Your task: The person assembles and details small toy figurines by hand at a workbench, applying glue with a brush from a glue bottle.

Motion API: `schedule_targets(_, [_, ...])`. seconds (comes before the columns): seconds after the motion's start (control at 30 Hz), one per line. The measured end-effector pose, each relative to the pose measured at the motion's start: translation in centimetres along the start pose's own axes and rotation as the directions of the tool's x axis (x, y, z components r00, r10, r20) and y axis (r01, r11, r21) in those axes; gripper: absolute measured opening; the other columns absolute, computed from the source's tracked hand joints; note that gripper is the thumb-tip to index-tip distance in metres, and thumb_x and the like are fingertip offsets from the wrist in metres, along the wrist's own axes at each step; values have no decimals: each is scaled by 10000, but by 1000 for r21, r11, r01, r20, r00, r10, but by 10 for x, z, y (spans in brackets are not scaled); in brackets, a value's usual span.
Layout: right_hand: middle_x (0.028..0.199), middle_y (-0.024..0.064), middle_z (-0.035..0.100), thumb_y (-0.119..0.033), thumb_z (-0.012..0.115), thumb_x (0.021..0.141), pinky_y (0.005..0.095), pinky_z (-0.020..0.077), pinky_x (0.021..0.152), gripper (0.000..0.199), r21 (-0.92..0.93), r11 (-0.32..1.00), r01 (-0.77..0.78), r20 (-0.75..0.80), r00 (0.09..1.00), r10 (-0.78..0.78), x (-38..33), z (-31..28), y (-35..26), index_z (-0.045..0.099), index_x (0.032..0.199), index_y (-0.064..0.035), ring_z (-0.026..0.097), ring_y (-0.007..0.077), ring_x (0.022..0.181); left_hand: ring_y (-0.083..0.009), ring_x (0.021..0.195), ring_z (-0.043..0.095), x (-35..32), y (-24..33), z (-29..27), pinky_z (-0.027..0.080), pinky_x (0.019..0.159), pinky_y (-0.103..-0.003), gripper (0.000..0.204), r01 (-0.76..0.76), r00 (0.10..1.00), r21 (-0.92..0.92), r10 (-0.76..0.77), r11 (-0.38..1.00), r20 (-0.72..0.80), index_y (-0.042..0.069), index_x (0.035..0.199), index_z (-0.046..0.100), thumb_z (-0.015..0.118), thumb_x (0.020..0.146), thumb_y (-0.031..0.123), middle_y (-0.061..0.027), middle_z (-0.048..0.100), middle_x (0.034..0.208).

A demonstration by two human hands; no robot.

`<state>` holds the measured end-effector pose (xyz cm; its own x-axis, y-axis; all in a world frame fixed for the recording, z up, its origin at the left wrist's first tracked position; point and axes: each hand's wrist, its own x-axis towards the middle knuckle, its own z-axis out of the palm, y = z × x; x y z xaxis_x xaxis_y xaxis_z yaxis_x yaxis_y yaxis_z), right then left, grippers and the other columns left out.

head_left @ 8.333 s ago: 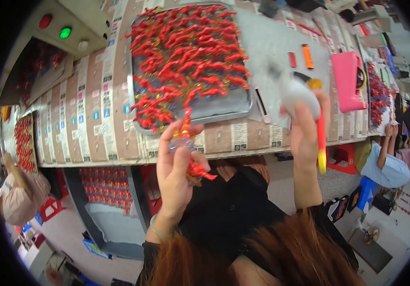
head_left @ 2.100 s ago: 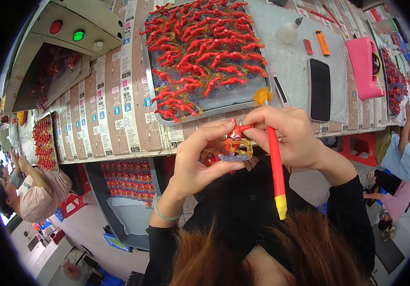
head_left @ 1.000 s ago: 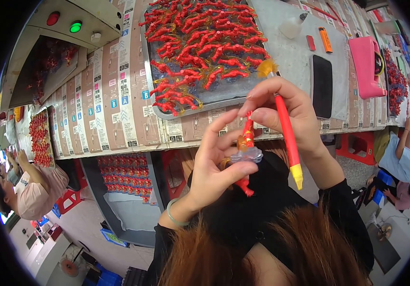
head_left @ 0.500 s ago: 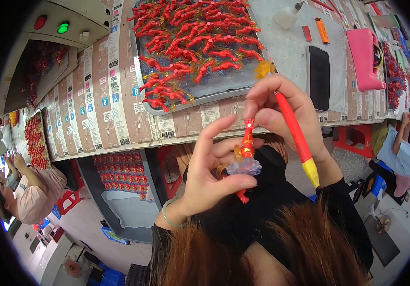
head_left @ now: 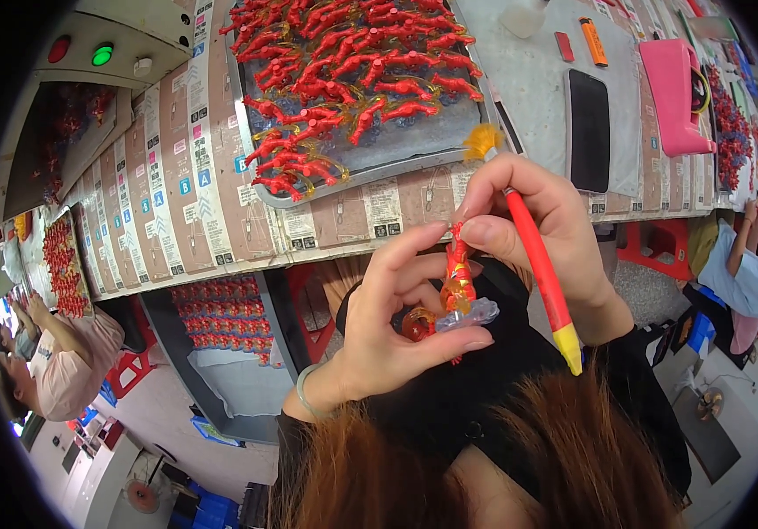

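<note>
The bare left hand (head_left: pixel 388 331) is cradling a small glossy red figurine with gold details and a translucent bluish cloud-shaped base (head_left: pixel 458 282), its thumb pressing along the base while its other fingers are curling loosely behind. The bare right hand (head_left: pixel 546 220) is pinching the figurine's upper tip between thumb and index finger, and is also holding a slim brush with a red handle, yellow end and orange bristles (head_left: pixel 536 247), bristles pointing up. The figurine is hanging in front of the table's near edge (head_left: pixel 255 264), below a rectangular metal tray (head_left: pixel 414 169) that is holding rows of similar red figures (head_left: pixel 343 88).
</note>
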<state>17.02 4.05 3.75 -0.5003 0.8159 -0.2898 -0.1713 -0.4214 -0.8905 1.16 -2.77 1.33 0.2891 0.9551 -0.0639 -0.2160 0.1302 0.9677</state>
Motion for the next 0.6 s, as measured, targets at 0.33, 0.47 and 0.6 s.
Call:
schedule_targets(0.33, [797,43,511,-124,562,799,200,415,660,189,7,1000,21,-61,998,-20,-7,-4,-16,440,888,-10,493,77,746,-190,899,547,11,5,2,447,753,-272,837,139,990,-273,-123,952,74,11,1263,182,717,619,19,-177,522,1048])
schedule_targets(0.47, [654,26,494,-457,326,865,169,347,559,479,-306,934,185,-233,937,-262,-34,-70,-31,476,933,-7,446,65,646,-157,735,557,20,6,17,445,661,-237,813,232,940,-222,-277,947,-198,9,1257,215,710,624,135,-177,551,966])
schedule_targets(0.6, [772,34,581,-211,424,865,213,381,630,263,-735,657,-170,-667,361,-652,-75,-167,-69,565,784,-4,471,61,665,-110,493,487,23,-4,8,406,443,-179,683,134,962,-237,-184,962,-204,1,1238,245,600,667,118,-192,518,924])
